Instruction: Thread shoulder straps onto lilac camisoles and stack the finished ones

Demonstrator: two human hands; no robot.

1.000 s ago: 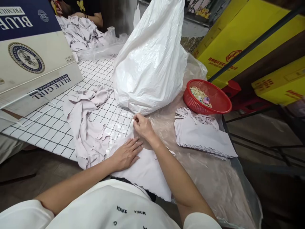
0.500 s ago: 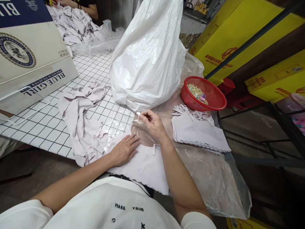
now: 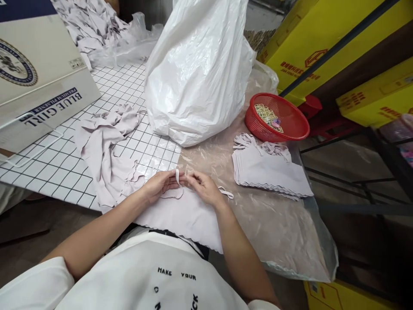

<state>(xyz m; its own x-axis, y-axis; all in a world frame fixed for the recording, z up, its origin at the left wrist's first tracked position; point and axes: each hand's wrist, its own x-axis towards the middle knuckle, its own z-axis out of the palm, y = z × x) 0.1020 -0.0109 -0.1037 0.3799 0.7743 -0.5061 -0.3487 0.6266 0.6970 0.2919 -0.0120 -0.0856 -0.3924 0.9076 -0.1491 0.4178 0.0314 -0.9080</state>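
A pale lilac-grey fabric piece (image 3: 190, 215) with a wavy edge lies at the table's front edge, against the white shirt. Above it my left hand (image 3: 161, 185) is turned partly palm up, its fingers closed on a narrow fabric strap (image 3: 177, 178) of the same colour. Close against those fingertips, my right hand (image 3: 204, 187) is closed in a pinch at the strap; its exact hold is partly hidden. Another strap loop (image 3: 227, 193) sticks out to the right of my right wrist. Left of my hands lies a crumpled length of matching fabric (image 3: 103, 146).
A large white plastic bag (image 3: 196, 86) stands behind my hands. To the right are a stack of cut fabric pieces (image 3: 267, 170) and a red basket (image 3: 295, 122) holding small pale pieces. A carton (image 3: 48, 82) occupies the left; yellow boxes (image 3: 309, 43) and a metal rack stand right.
My right hand has come down and toward me from its raised pinch. My left hand has lifted off the flat fabric and turned up, meeting the right at the strap.
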